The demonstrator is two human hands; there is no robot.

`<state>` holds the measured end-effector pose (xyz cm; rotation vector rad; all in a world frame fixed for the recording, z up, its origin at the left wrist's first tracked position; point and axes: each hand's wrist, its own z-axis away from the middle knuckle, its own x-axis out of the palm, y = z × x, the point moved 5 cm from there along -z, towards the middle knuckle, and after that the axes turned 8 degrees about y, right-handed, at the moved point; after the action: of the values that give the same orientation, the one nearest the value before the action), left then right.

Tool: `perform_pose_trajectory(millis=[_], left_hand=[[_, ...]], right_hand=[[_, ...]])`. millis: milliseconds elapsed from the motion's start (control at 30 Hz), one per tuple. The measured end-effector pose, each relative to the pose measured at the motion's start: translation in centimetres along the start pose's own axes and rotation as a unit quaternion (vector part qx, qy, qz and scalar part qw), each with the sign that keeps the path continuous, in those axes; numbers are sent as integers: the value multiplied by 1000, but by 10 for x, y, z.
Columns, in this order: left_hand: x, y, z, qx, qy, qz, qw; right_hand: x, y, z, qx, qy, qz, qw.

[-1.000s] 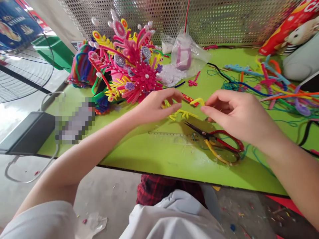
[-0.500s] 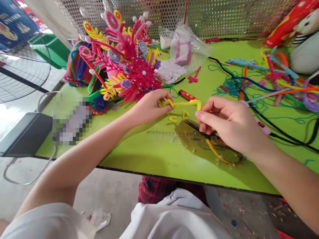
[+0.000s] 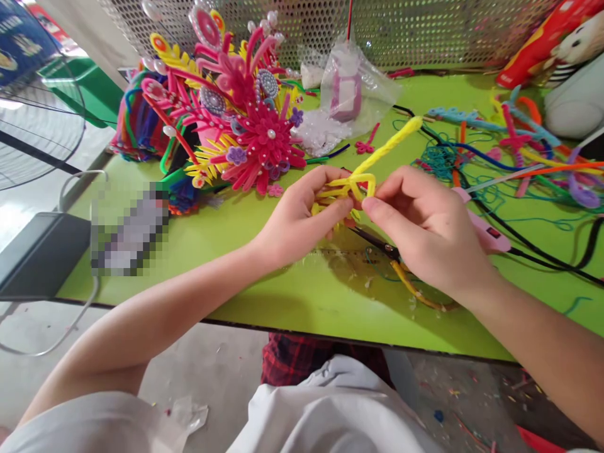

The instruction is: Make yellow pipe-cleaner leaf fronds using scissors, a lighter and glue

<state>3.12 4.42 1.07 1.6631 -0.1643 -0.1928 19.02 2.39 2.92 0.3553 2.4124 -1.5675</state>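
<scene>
My left hand (image 3: 302, 217) and my right hand (image 3: 419, 223) meet over the middle of the green table (image 3: 245, 277), both pinched on a yellow pipe cleaner (image 3: 365, 170). Its near end is bent into small loops between my fingertips. Its free end sticks up and away to the right. Under my right hand lie scissors (image 3: 401, 270) with red and yellow handles, partly hidden, and a clear ruler (image 3: 330, 255) lies just in front of my left hand.
A big pink and yellow pipe-cleaner flower ornament (image 3: 236, 119) stands at the back left. A plastic bag (image 3: 352, 94) with a pink item sits behind. Loose coloured pipe cleaners and cords (image 3: 514, 157) cover the right side. A pink glue gun (image 3: 486, 229), a fan (image 3: 33, 126) and mesh wall (image 3: 425, 31) surround.
Both hands have lifted the yellow pipe cleaner off the table and drawn together. The strand is now bent into loops, with its long end pointing up to the right.
</scene>
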Motion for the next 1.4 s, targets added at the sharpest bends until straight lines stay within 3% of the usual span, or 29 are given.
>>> perform_pose_trajectory(millis=[267,700,900,1133,1400], left_hand=[[7,0,6,-7,-14,-10,1000],[4,2,8,50,2,-55,997],[3,-3,9,37,-5,-79,996],[0,2,10,90,10,-133,987],[-1,6,11,97,12,-143,985]], right_hand=[[0,0,1,-28,-11,36,999],[1,5,2,-1,-13,43,999],[1,7,4,29,-22,38,999],[-1,5,5,25,-13,42,999],[-6,7,4,19,29,17,999]])
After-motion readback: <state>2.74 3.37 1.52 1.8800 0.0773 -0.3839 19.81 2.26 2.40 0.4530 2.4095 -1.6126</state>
